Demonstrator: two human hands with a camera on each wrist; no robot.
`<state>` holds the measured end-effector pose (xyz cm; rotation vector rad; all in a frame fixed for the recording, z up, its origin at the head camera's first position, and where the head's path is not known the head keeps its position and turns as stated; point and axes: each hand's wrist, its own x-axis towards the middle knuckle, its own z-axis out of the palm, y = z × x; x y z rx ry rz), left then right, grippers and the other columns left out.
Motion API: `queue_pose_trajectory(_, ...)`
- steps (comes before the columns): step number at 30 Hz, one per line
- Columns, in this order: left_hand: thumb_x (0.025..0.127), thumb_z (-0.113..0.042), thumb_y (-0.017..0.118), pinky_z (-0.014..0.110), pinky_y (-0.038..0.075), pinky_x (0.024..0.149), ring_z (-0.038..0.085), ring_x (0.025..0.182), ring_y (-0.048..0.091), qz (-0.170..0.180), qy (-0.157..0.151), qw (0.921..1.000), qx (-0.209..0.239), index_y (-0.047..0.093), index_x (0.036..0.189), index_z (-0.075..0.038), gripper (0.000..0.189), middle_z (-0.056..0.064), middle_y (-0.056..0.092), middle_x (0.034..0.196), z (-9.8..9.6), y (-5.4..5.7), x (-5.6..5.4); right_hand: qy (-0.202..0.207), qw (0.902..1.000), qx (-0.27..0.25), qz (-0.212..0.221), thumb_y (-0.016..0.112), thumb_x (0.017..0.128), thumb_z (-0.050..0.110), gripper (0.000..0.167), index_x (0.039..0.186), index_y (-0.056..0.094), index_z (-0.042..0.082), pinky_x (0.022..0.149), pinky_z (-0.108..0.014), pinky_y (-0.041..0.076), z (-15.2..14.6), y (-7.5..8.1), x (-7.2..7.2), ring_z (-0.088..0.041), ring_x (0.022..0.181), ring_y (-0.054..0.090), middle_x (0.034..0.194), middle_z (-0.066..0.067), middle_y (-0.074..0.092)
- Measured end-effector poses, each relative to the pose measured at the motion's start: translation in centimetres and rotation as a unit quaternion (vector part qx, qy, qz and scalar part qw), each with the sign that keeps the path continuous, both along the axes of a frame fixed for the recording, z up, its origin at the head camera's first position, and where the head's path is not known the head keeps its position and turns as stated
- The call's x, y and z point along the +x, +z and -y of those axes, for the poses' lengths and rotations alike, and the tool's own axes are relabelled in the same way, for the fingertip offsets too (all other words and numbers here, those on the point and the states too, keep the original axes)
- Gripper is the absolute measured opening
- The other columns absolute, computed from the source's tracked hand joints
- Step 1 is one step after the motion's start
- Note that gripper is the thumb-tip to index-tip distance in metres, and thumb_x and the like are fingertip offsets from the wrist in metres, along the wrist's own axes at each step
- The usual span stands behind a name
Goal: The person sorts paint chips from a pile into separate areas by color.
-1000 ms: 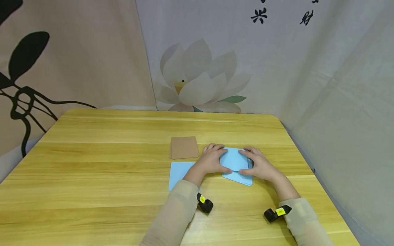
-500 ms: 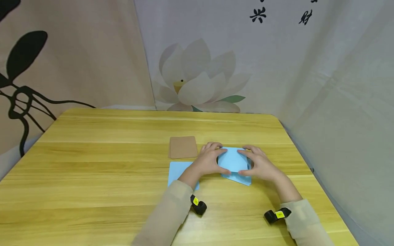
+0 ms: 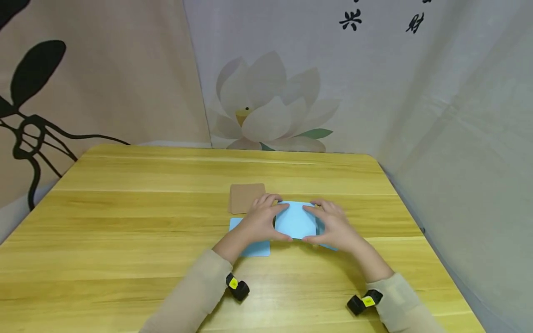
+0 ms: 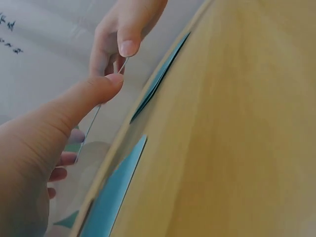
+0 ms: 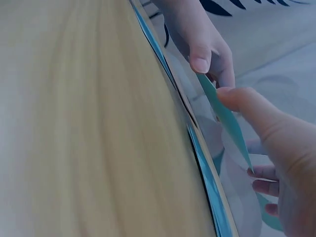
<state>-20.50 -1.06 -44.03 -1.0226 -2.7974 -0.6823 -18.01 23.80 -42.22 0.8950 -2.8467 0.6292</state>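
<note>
Blue card (image 3: 295,222) (aloft) between fingers (image 3: 315,211)

Wall cloth (image 3: 374,88): in the head view I am reading two black brush characters, 兴 (image 3: 350,20) and, to its right, 财 (image 3: 415,22). Above them, cut-off strokes (image 3: 426,1) are running out of frame, unreadable. In the left wrist view, dark characters (image 4: 18,50) are showing on the cloth, too blurred for me. Left wrist camera (image 3: 241,292) and right wrist camera (image 3: 355,305): each is bearing a yellow label (image 3: 368,301), its print staying too small.
</note>
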Motion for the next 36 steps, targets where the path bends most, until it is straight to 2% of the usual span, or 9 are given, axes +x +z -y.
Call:
queue_pose_trajectory(5, 0.064, -0.068, 0.075, 0.050, 0.021, 0.106, 0.027, 0.128, 0.032, -0.003, 0.008, 1.0000, 0.002, 0.055, 0.136, -0.012, 0.094, 0.010, 0.043, 0.138, 1.7, 0.2, 1.0, 0.013, 0.9998, -0.013, 0.006, 0.076, 0.073, 0.056, 0.080, 0.138, 0.053, 0.014, 0.098, -0.057, 0.031, 1.5, -0.2, 0.4, -0.032, 0.126, 0.037, 0.138, -0.012, 0.043)
queue_pose_trajectory(8, 0.063, -0.066, 0.076, 0.051, 0.022, 0.105, 0.029, 0.128, 0.032, 0.002, 0.013, 0.9999, 0.011, 0.055, 0.136, -0.010, 0.094, 0.012, 0.043, 0.137, 2.6, 0.2, 1.6, 0.022, 0.9992, -0.030, 0.018, 0.077, 0.073, 0.054, 0.081, 0.138, 0.053, 0.013, 0.099, -0.057, 0.030, 2.5, -0.4, 0.6, -0.033, 0.128, 0.034, 0.139, -0.012, 0.042)
queue_pose_trajectory(19, 0.061, -0.065, 0.079, 0.056, 0.024, 0.103, 0.032, 0.127, 0.033, 0.005, 0.026, 0.9996, 0.013, 0.055, 0.136, -0.008, 0.097, 0.012, 0.045, 0.135, 6.1, -0.3, 3.2, 0.036, 0.9979, -0.032, 0.043, 0.076, 0.072, 0.057, 0.084, 0.140, 0.051, 0.014, 0.103, -0.055, 0.025, 5.9, -1.2, 1.3, -0.029, 0.130, 0.033, 0.142, -0.012, 0.039)
queue_pose_trajectory(28, 0.058, -0.063, 0.081, 0.057, 0.024, 0.103, 0.034, 0.126, 0.034, 0.017, 0.031, 0.9991, 0.022, 0.055, 0.135, -0.007, 0.098, 0.014, 0.044, 0.134, 8.7, -0.6, 4.4, 0.055, 0.9971, -0.012, 0.051, 0.075, 0.073, 0.058, 0.084, 0.141, 0.050, 0.014, 0.103, -0.054, 0.027, 8.5, -1.4, 1.8, -0.031, 0.131, 0.032, 0.143, -0.012, 0.039)
queue_pose_trajectory(36, 0.061, -0.064, 0.080, 0.059, 0.023, 0.102, 0.037, 0.128, 0.033, 0.039, 0.040, 0.9982, 0.021, 0.053, 0.137, -0.006, 0.099, 0.015, 0.043, 0.137, 10.3, -1.1, 5.1, 0.064, 0.9964, 0.011, 0.054, 0.073, 0.074, 0.059, 0.084, 0.141, 0.049, 0.014, 0.104, -0.052, 0.028, 10.2, -1.8, 1.9, -0.030, 0.129, 0.034, 0.143, -0.010, 0.038)
